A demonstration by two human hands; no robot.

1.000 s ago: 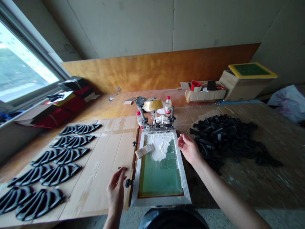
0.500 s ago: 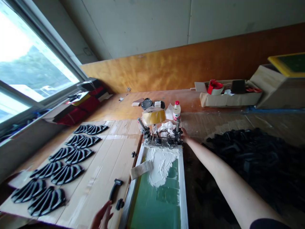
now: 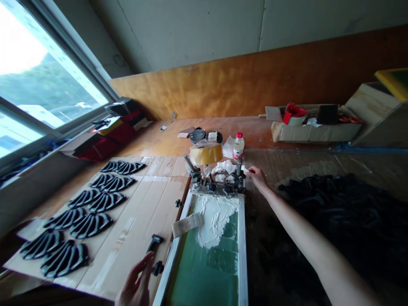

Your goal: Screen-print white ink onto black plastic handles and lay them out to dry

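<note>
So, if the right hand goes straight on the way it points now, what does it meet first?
The right hand would likely meet the metal clamp post first, though depth is hard to judge from this view.

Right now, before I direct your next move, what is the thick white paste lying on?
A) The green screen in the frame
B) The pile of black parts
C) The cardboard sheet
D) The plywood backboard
A: the white paste covers the far end of the green screen, inside its pale frame.

Hands [image 3: 135, 284] [image 3: 257, 178] either side of a white-smeared silkscreen frame [image 3: 242, 263]
</note>
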